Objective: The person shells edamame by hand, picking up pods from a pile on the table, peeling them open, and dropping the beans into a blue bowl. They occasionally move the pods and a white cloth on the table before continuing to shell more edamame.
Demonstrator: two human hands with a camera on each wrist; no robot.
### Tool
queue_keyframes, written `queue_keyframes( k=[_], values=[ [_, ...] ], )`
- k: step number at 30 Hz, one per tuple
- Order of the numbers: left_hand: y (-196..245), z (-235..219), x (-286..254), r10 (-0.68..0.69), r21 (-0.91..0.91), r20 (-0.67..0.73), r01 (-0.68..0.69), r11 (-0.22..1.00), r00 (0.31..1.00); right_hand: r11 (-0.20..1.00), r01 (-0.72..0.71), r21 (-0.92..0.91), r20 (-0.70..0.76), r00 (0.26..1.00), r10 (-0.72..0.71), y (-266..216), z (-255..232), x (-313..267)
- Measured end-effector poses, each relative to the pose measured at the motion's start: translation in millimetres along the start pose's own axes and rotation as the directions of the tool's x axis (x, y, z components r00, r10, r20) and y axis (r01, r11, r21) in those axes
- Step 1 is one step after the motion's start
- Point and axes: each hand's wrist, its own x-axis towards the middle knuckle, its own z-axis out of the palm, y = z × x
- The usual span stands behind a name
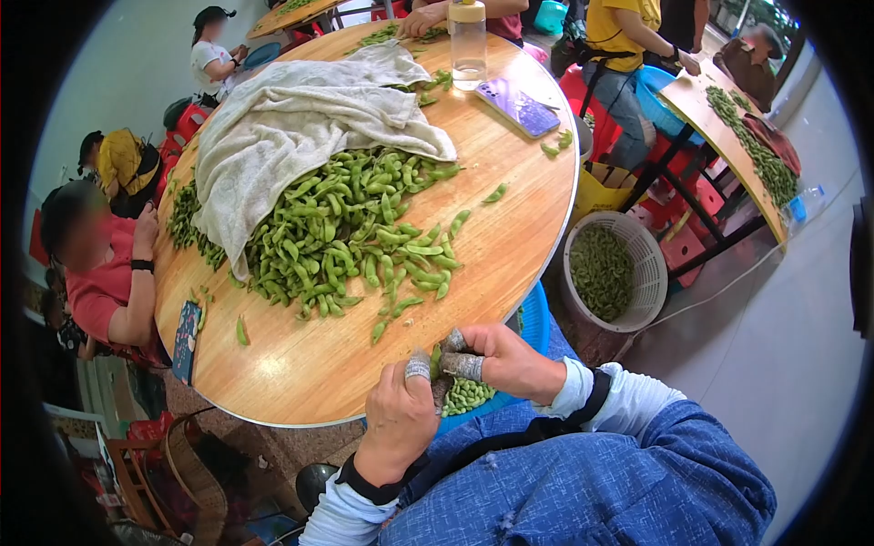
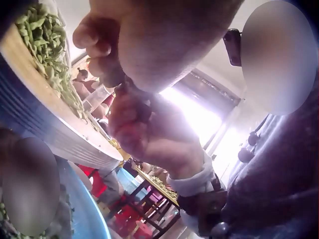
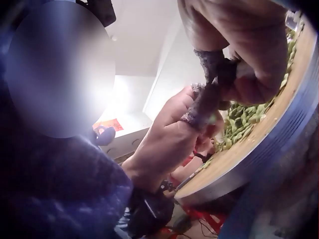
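Observation:
Both hands meet just off the near edge of the round wooden table [image 1: 300,373]. Between their fingertips is a green soybean pod [image 1: 435,361], pinched by the left hand [image 1: 398,420] and the right hand [image 1: 521,366]. Grey wraps cover the left thumb and some right fingers. Below the hands, a blue basin [image 1: 543,332] holds shelled green beans [image 1: 467,397]. A big heap of pods [image 1: 314,237] lies on the table, partly under a pale cloth [image 1: 282,118]. In the right wrist view, the wrapped fingertips [image 3: 202,112] come together and mostly hide the pod.
A clear bottle [image 1: 468,55] and a purple phone [image 1: 518,107] are at the table's far right. A dark patterned phone [image 1: 186,341] lies at the left edge. On the floor stands a white basket [image 1: 651,273] of pods. Other people sit around, and a second table [image 1: 701,100] is at right.

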Motion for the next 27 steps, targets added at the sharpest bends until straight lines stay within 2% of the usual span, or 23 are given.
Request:
queue_keyframes(
  k=[3, 4, 6, 7, 9, 11, 13, 15, 18, 21, 25, 27],
  values=[
    [-3.0, 1.4, -8.4, -0.013, 0.004, 0.088, 0.013, 1.0, 0.996, 0.999, -0.032, -0.03, 0.03, 0.999, 0.033, 6.2, -3.0, -1.2],
    [-6.0, 4.1, -11.5, 0.009, -0.032, 0.046, -0.008, 0.999, 0.999, 0.998, -0.049, -0.038, 0.046, 0.998, 0.05, 7.8, -4.9, -1.5],
    [-12.4, 11.6, -16.9, 0.051, -0.101, -0.039, -0.055, 0.993, 0.998, 0.997, -0.049, 0.057, 0.119, 0.992, 0.042, 8.1, -5.4, -2.6],
    [-12.2, 13.6, -17.2, 0.02, -0.165, -0.068, -0.031, 0.986, 0.997, 0.993, -0.051, 0.105, 0.152, 0.988, 0.034, 8.2, -5.5, -3.5],
    [-10.0, 17.7, -16.9, -0.049, -0.293, -0.122, 0.011, 0.956, 0.991, 0.991, -0.03, 0.132, 0.122, 0.992, 0.014, 8.1, -3.3, -4.3],
    [-7.0, 21.5, -19.4, -0.205, -0.485, -0.097, 0.134, 0.864, 0.974, 0.989, -0.005, 0.146, 0.106, 0.994, -0.011, 6.6, -0.4, -3.9],
    [-3.9, 24.2, -22.6, -0.362, -0.667, -0.027, 0.252, 0.701, 0.932, 0.989, 0.024, 0.149, 0.101, 0.994, -0.039, 4.5, 1.2, -3.6],
    [-2.4, 25.6, -25.0, -0.5, -0.814, 0.091, 0.353, 0.461, 0.861, 0.988, 0.045, 0.149, 0.147, 0.987, -0.067, 7.1, 0.6, -2.9],
    [-10.8, 23.4, -27.8, -0.511, -0.887, 0.376, 0.459, 0.042, 0.773, 0.995, 0.05, 0.086, 0.136, 0.989, -0.061, 9.8, -0.5, -2.0],
    [-5.6, 10.6, -15.6, -0.468, -0.829, 0.401, 0.53, 0.18, 0.787, 0.998, 0.042, -0.043, 0.059, 0.997, -0.04, 9.0, -5.2, -2.3],
    [6.0, 4.4, -12.1, -0.459, -0.788, 0.295, 0.485, 0.379, 0.838, 0.975, 0.086, -0.205, 0.032, 0.996, -0.082, 11.7, -2.8, -2.6],
    [-1.3, 9.7, -20.4, -0.442, -0.737, 0.271, 0.48, 0.476, 0.855, 0.889, 0.177, -0.423, 0.072, 0.984, -0.162, 8.0, -0.3, -2.8]
  ],
)
